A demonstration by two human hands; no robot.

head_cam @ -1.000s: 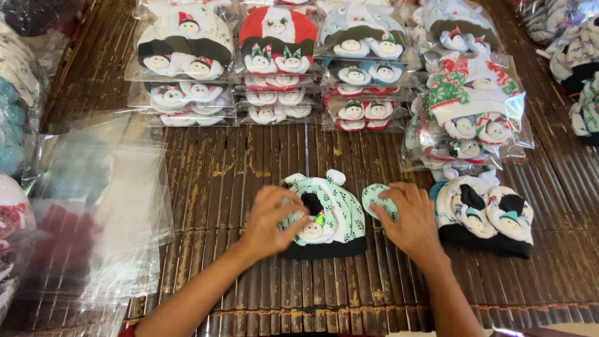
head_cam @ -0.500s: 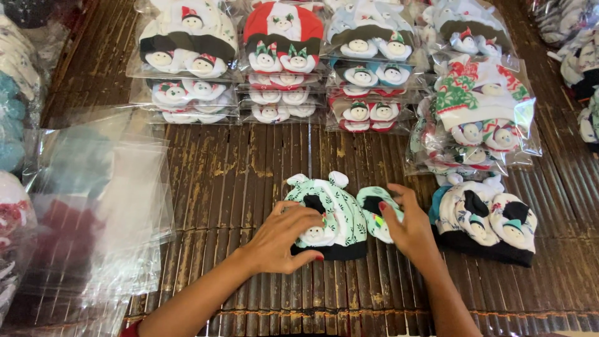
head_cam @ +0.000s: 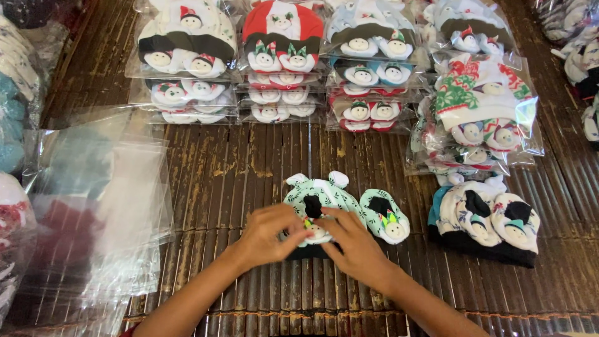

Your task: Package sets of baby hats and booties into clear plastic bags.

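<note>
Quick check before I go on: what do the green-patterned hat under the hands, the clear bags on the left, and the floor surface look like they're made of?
Hat: soft knit-like fabric, matte, probably cotton; it creases and puckers.
Clear bags: thin glossy plastic film; see-through, wrinkled, with glare.
Floor: dark split-bamboo-like slats, slightly shiny and worn; could be reed matting.
Both the left hand and right hand press on the hat.

The hat (head_cam: pixel 321 206) lies mid-tabletop (head_cam: pixel 249 168), 1 bootie (head_cam: pixel 385 215) just right of it. Right of that sits a loose hat pile (head_cam: pixel 483 221); bagged sets (head_cam: pixel 281 56) lie behind the hat, empty bags (head_cam: pixel 93 206) to its left.
</note>
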